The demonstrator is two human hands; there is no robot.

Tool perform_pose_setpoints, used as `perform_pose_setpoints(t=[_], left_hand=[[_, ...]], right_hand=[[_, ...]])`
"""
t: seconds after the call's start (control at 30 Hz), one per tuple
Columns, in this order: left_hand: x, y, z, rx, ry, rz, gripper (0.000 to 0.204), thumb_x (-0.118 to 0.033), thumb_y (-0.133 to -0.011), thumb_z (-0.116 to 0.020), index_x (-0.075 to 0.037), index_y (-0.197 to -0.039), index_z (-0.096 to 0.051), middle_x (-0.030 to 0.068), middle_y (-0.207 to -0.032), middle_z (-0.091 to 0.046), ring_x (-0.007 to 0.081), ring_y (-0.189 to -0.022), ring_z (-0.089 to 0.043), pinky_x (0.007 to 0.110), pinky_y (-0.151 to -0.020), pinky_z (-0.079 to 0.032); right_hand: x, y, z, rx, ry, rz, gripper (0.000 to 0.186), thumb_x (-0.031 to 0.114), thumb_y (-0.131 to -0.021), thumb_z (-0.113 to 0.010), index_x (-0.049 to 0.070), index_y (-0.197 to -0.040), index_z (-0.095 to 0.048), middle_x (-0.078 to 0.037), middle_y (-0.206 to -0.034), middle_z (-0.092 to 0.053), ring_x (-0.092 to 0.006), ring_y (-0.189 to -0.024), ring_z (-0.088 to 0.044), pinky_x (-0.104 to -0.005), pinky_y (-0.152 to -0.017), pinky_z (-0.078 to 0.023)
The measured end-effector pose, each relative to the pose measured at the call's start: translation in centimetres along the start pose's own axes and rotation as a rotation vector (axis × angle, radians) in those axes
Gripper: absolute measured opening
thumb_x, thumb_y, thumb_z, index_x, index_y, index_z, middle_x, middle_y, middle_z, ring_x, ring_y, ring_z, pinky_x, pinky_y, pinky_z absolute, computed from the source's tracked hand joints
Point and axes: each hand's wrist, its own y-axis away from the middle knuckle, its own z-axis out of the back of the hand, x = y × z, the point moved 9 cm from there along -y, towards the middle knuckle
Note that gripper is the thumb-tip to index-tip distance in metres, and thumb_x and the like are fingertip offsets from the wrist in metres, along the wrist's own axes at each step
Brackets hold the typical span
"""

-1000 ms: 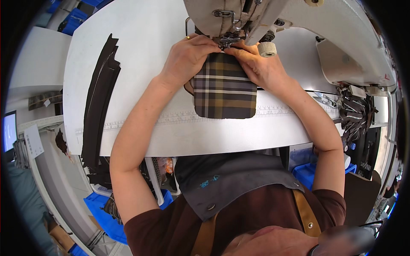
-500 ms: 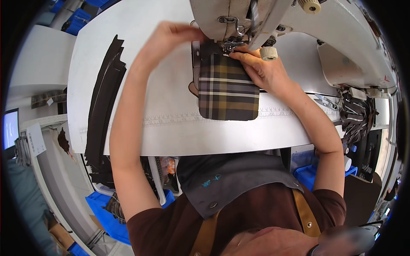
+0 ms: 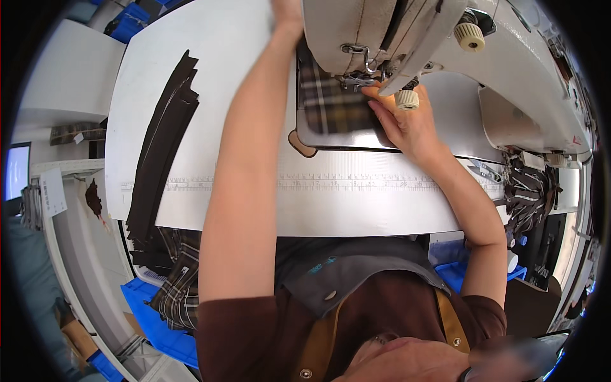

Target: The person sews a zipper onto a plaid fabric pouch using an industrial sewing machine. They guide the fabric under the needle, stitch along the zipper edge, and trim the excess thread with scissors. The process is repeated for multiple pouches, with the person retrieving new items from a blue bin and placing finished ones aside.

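Note:
A plaid fabric piece (image 3: 337,108) in dark brown, tan and white lies under the presser foot (image 3: 358,81) of a sewing machine (image 3: 356,32). Its near edge is blurred. My right hand (image 3: 407,121) is bent at the fabric's right edge, thumb and fingertips closed on it close to the foot. My left hand (image 3: 287,11) reaches far forward, left of the machine head; its fingers are hidden beyond the head and the picture's upper edge.
Dark fabric strips (image 3: 162,140) lie at the left of the white table (image 3: 356,210). A printed ruler scale (image 3: 305,181) crosses it. Small scissors (image 3: 485,170) and a bundle of fabric scraps (image 3: 529,184) are at the right. A blue bin (image 3: 149,305) with plaid cloth stands at lower left.
The plaid piece has moved away from me, further under the machine head, baring the metal plate's near edge. My left hand has moved forward, partly out of view. My right hand stays beside the foot.

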Motion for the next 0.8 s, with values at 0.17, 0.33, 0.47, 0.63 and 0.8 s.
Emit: perform_pose_setpoints(t=[0.17,0.33,0.47,0.63,0.8], left_hand=[[-3.7,-2.5,9.7,-0.272,0.634,-0.057,0.02,-0.002,-0.067,-0.066,-0.001,-0.087,-0.064,0.019,-0.109,-0.061,0.0286,-0.102,-0.056,0.038,-0.085,-0.044],[-4.8,7.2,20.3,-0.112,0.756,0.123,0.027,-0.009,-0.09,-0.056,0.004,-0.113,-0.056,0.0125,-0.108,-0.063,0.0211,-0.101,-0.06,0.034,-0.093,-0.047],[-4.3,25.1,20.4,0.035,1.095,0.67,0.027,-0.017,-0.097,-0.048,0.004,-0.113,-0.054,0.0164,-0.115,-0.061,0.0223,-0.108,-0.058,0.036,-0.094,-0.047],[-11.4,36.4,14.2,0.826,0.66,0.776,0.049,-0.012,-0.095,-0.047,0.008,-0.138,-0.033,0.0221,-0.135,-0.047,0.0258,-0.129,-0.044,0.035,-0.106,-0.034],[-12.8,30.3,14.3,0.777,-0.285,-0.284,0.023,-0.004,-0.074,-0.072,-0.004,-0.098,-0.07,0.0081,-0.098,-0.069,0.0265,-0.099,-0.065,0.035,-0.081,-0.054]], right_hand=[[2.5,0.6,-1.5,0.147,-0.091,0.047,0.045,0.017,-0.078,-0.069,0.006,-0.12,-0.056,-0.009,-0.101,-0.063,-0.0271,-0.097,-0.055,-0.0403,-0.086,-0.042],[0.7,0.8,-0.7,0.252,0.214,-0.072,0.046,0.037,-0.085,-0.061,0.0,-0.111,-0.057,-0.015,-0.1,-0.066,-0.0326,-0.112,-0.053,-0.0453,-0.095,-0.04],[-2.3,0.1,-0.1,0.147,0.35,-0.083,0.047,0.042,-0.087,-0.057,-0.001,-0.107,-0.058,-0.016,-0.099,-0.065,-0.0328,-0.113,-0.053,-0.0447,-0.095,-0.039],[-6.8,-1.6,-3.8,0.329,0.067,-0.123,0.041,0.038,-0.093,-0.046,-0.001,-0.101,-0.056,-0.019,-0.098,-0.062,-0.0371,-0.099,-0.054,-0.0445,-0.091,-0.038],[-5.9,-1.6,-2.4,0.283,0.047,-0.134,0.041,0.036,-0.094,-0.044,-0.002,-0.106,-0.056,-0.02,-0.106,-0.06,-0.0389,-0.103,-0.051,-0.0456,-0.093,-0.037]])
